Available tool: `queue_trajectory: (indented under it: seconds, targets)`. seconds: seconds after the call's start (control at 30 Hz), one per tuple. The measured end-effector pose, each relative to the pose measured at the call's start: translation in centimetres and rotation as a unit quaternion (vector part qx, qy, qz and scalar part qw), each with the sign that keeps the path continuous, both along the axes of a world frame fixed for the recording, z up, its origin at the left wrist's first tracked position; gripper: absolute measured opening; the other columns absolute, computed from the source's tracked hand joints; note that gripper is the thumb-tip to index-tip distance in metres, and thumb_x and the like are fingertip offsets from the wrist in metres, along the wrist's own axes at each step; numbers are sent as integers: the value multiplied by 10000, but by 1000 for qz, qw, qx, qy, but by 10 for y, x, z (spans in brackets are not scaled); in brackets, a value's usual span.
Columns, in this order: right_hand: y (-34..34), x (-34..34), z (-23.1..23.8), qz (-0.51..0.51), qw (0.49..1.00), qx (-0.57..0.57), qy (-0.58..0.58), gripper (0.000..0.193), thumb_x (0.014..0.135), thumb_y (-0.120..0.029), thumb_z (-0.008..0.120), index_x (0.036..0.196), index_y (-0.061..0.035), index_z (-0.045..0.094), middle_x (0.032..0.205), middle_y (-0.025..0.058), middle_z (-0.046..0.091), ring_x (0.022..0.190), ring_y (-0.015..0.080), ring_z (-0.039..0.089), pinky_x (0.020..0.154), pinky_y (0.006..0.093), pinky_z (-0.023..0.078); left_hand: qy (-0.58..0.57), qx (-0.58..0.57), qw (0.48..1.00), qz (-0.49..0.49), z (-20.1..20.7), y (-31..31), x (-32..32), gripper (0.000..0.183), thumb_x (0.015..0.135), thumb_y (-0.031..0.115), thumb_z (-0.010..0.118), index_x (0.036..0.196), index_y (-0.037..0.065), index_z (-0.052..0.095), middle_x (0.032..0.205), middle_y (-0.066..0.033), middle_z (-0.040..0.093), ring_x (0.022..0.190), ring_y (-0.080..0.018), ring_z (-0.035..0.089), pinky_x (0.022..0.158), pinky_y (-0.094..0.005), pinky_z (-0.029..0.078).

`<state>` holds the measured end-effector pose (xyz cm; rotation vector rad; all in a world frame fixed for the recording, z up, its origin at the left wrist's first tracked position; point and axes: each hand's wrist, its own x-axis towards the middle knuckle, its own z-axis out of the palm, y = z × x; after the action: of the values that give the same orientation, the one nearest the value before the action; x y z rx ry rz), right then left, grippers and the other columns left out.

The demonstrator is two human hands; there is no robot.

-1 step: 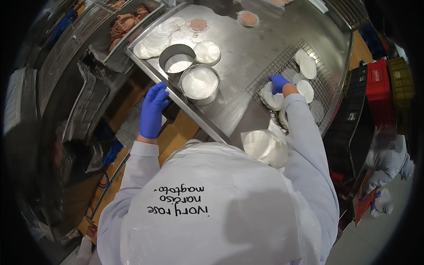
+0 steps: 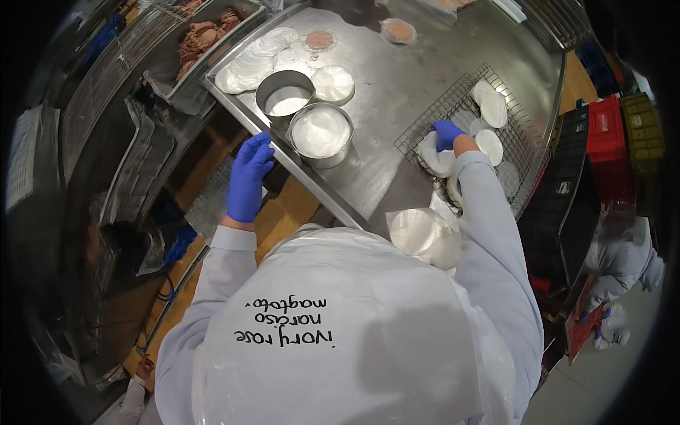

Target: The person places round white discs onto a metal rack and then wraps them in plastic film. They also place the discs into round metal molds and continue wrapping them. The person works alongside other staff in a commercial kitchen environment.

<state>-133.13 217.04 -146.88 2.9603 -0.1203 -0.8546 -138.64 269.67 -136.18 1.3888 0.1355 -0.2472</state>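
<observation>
Right hand (image 2: 446, 134): fingers curled in at the white discs (image 2: 435, 157) on the wire rack (image 2: 464, 92); discs lie just beneath the grip and on its near side. Closure on a disc: cannot tell. Left hand (image 2: 246, 177): fingers loosely bent beside the bench (image 2: 382, 92) edge, near 2 metal rings (image 2: 323, 162); its hold cannot be told.

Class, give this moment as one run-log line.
Blue-gloved left hand: at edge of silver metal table | Blue-gloved right hand: at white round disc on grey wire rack, grip unclear
</observation>
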Motion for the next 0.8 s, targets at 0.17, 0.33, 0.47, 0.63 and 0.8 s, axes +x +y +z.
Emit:
queue_trajectory:
  seconds: [0.17, 0.33, 0.47, 0.63, 0.8]
  targets:
    - [18, -28, 22, -28, 995, 45, -85, 558, 651, -165, 744, 1191, -136, 603, 1211, 134, 612, 1147, 330, 566, 958, 419, 460, 0, -18, 999, -49, -2, -17, -17, 357, 909, 208, 595, 1249, 105, 558, 1165, 11, 562, 1035, -93, 520, 891, -264, 395]
    - [27, -74, 35, -59, 950, 66, -298, 480, 659, -105, 750, 1122, -105, 621, 1109, 162, 620, 1052, 364, 577, 893, 419, 477, 16, -44, 986, -162, -6, -43, -13, 368, 927, 230, 582, 1273, 111, 540, 1194, 1, 561, 1048, -102, 529, 908, -278, 399]
    - [59, -131, 91, -303, 754, 425, -400, 424, 745, -196, 758, 1101, -13, 619, 1007, 136, 656, 867, 248, 650, 779, 342, 522, 55, -89, 961, -255, -3, -76, -12, 427, 950, 232, 559, 1350, 122, 461, 1265, -17, 515, 1140, -131, 510, 942, -304, 400]
    - [162, -193, 108, -400, 556, 693, -225, 319, 838, -152, 716, 1101, -2, 615, 986, 54, 649, 877, 138, 620, 798, 285, 519, 178, -280, 876, -349, -26, -115, -15, 532, 967, 257, 536, 1431, 97, 332, 1371, -56, 429, 1256, -211, 446, 1012, -348, 382]
    - [217, -208, 52, -447, 518, 710, -168, 505, 848, -200, 713, 1256, 22, 515, 1140, 82, 613, 990, 171, 599, 892, 310, 482, 125, 21, 887, -443, -30, -128, -19, 652, 906, 286, 630, 1427, 52, 315, 1369, -123, 423, 1255, -246, 442, 990, -371, 431]
